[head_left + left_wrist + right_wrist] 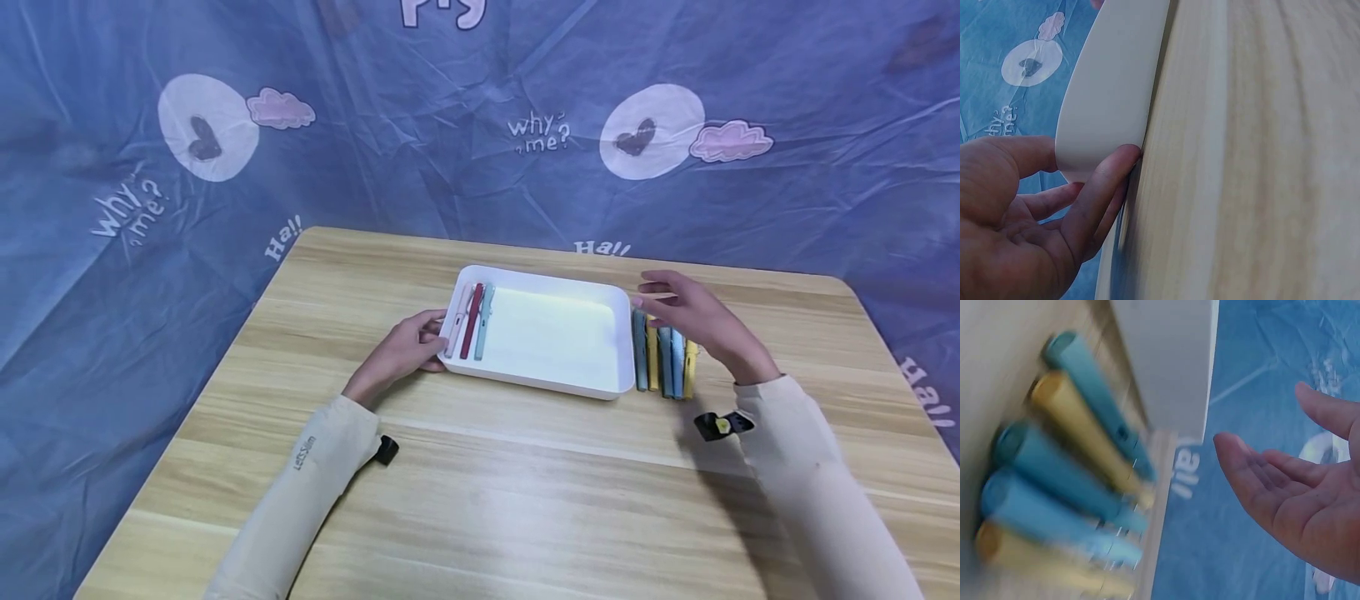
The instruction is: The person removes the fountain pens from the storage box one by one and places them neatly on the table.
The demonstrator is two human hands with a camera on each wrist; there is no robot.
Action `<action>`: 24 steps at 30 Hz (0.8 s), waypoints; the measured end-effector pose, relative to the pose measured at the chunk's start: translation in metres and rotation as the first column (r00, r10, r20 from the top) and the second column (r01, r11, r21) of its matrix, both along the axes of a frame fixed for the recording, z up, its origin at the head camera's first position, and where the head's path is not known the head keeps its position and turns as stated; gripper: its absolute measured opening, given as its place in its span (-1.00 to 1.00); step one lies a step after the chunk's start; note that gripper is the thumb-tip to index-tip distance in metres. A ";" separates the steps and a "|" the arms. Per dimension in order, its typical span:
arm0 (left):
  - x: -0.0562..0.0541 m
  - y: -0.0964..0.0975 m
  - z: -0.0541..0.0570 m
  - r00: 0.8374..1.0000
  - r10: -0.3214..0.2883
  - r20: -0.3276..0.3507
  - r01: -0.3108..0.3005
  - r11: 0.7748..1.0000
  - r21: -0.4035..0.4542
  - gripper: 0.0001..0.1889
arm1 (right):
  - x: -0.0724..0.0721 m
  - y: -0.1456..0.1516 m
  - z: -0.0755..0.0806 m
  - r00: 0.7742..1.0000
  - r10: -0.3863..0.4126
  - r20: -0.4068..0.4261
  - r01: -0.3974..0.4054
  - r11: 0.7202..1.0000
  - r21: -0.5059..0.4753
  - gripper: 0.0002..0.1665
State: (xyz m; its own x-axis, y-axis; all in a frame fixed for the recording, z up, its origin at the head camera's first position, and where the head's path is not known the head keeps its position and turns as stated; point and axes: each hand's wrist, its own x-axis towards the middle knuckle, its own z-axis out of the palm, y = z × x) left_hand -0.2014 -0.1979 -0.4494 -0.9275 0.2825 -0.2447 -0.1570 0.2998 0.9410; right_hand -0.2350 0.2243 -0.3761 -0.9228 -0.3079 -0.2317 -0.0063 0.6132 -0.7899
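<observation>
A shallow white tray [532, 385] lies on the table, its left end held by my left hand [401, 348], with the thumb at the rim. In the left wrist view, fingers curl about the tray's corner and outer wall. Inside, along the left side, a pink pen [456, 325], a dark red pen [471, 323] and a pale teal pen [484, 325] lie side by side. My right hand [693, 317] hovers over the far ends of several pens, fingers spread and holding nothing. These include a teal pen [1094, 394], a yellow pen [1085, 431] and a light blue pen [1047, 515].
The wooden table [510, 500] reaches toward me in front of the tray. Behind its far edge hangs a blue printed cloth [450, 183]. The row of loose pens lies right beside the tray's right wall.
</observation>
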 end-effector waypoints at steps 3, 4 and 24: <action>0.000 0.000 0.000 1.000 0.004 0.000 -0.004 1.000 -0.001 -0.38 | -0.005 -0.015 0.002 1.000 0.018 0.003 -0.018 1.000 -0.013 -0.09; 0.000 -0.001 0.000 1.000 0.005 -0.001 -0.005 1.000 0.001 -0.38 | -0.007 -0.021 0.003 1.000 0.023 0.003 -0.023 1.000 -0.017 -0.09; 0.000 -0.002 -0.002 1.000 -0.008 -0.010 0.008 1.000 0.028 -0.39 | -0.042 -0.102 0.009 0.984 0.176 0.010 -0.176 0.984 -0.011 -0.29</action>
